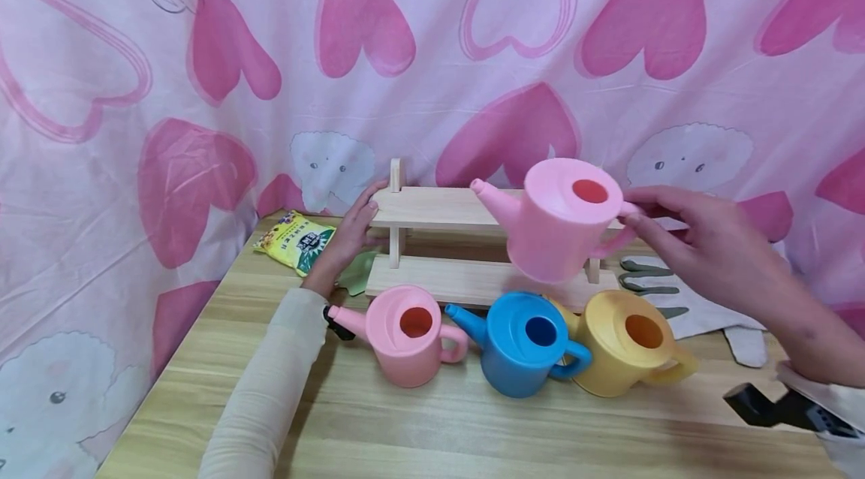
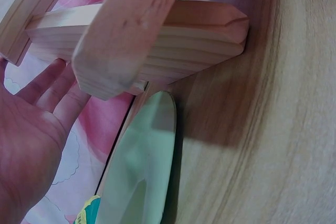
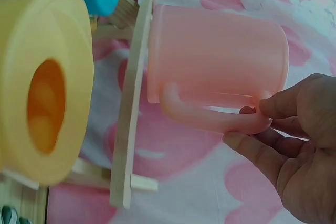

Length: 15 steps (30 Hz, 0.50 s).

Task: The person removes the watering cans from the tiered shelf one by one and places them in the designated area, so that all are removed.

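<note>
My right hand (image 1: 709,246) pinches the handle of a pink watering can (image 1: 564,227) between thumb and fingers. The can is upright in the air over the right part of a two-tier wooden shelf (image 1: 439,207), its spout pointing left. In the right wrist view, the can (image 3: 220,56) shows its side and handle. At the shelf's left end, my left hand (image 1: 348,239) touches the upper board; in the left wrist view its fingers (image 2: 68,103) look fairly straight. In front of the shelf stand a coral-pink watering can (image 1: 399,359), a blue one (image 1: 510,359) and a yellow one (image 1: 608,366).
Left of the shelf lies a yellow and green packet (image 1: 287,239), with a pale green, leaf-shaped piece (image 2: 142,156) beside it. A grey-white glove with green fingers (image 1: 696,314) lies at the right. Behind hangs a pink heart-patterned cloth (image 1: 419,111).
</note>
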Each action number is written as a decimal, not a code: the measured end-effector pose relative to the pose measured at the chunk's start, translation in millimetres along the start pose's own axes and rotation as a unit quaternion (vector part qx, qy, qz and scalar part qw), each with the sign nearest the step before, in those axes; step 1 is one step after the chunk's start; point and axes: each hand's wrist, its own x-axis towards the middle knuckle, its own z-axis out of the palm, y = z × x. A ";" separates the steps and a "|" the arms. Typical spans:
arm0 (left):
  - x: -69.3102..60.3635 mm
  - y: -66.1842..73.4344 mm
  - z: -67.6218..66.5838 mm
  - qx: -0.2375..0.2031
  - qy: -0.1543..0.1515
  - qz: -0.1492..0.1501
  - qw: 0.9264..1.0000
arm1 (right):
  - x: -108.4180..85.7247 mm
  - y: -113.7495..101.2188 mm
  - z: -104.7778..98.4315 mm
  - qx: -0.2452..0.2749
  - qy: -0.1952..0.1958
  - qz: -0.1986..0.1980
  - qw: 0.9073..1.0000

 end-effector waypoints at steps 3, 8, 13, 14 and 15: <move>0.0 0.2 0.2 -0.001 0.001 0.000 1.000 | -9.9 7.1 -7.0 -0.014 0.033 -0.008 0.999; -1.7 2.4 1.1 0.000 0.002 -0.003 1.000 | -28.5 21.6 -17.6 -0.007 0.059 0.015 0.998; -2.5 2.1 1.5 0.000 0.002 -0.002 1.000 | -49.0 34.6 -23.9 0.005 0.089 0.050 0.995; -2.1 1.5 1.6 -0.002 0.002 -0.001 1.000 | -52.9 35.1 -24.6 0.009 0.098 0.047 0.994; -1.5 0.6 1.6 -0.004 0.001 -0.001 1.000 | -57.6 38.2 -25.3 0.015 0.107 0.045 0.993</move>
